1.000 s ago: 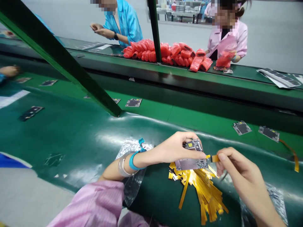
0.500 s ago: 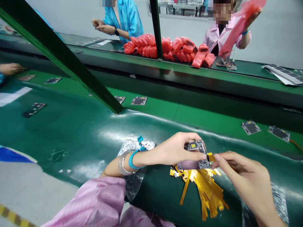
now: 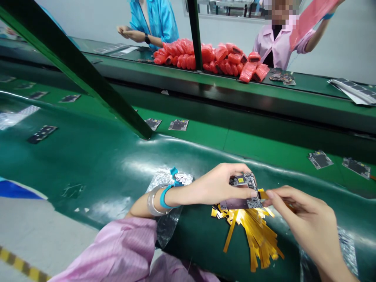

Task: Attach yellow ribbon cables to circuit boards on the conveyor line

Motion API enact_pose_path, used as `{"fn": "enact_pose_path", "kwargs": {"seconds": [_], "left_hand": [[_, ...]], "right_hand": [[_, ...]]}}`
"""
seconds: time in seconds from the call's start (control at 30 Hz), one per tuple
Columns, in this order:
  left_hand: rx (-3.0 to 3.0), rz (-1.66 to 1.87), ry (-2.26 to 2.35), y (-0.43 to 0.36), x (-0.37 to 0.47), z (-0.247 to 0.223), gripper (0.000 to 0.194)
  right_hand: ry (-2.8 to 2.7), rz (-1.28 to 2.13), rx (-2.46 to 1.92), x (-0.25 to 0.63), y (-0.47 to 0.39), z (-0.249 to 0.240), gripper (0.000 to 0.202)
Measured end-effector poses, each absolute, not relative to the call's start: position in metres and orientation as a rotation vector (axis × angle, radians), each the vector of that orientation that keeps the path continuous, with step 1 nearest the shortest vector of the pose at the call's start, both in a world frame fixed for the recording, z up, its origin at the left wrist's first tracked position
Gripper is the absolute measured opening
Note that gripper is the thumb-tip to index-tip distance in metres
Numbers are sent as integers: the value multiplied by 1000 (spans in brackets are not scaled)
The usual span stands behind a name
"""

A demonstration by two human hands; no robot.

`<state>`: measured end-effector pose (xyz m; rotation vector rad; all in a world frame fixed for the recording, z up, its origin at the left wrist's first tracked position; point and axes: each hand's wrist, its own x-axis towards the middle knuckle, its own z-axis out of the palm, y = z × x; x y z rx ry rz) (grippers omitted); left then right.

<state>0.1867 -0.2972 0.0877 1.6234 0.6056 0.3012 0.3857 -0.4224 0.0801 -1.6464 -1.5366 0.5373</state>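
My left hand (image 3: 220, 186) grips a circuit board (image 3: 241, 196) between thumb and fingers, tilted above the mat. The board has grey chips, a yellow label and a bare purplish section. At its right edge, my right hand (image 3: 305, 215) pinches an orange flex cable (image 3: 263, 194). The cable's end meets the board's edge; whether it is seated there I cannot tell. Beneath the board lies a fanned pile of orange flex cables (image 3: 261, 243) on the green mat (image 3: 199, 243). A teal wrist strap and a clear bangle circle my left wrist.
Circuit boards (image 3: 178, 125) lie along the green conveyor belt (image 3: 211, 135) beyond the mat. A slanted green post (image 3: 88, 78) crosses the left. Clear plastic bags (image 3: 169, 223) lie by my left forearm. Red wrapped bundles (image 3: 182, 55) and two people stand across the line.
The boards on the belt have shifted right. Across the line, a person has raised a red plastic sheet higher. My hands keep nearly the same hold.
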Motion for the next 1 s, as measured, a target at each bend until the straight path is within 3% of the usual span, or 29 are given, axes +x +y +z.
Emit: {"fn": "enact_pose_path", "kwargs": {"seconds": [1.0], "left_hand": [[1596,291,608,-298,187,88,25]], "right_hand": [[-1527,623,-1666,387,-420,83,28]]}}
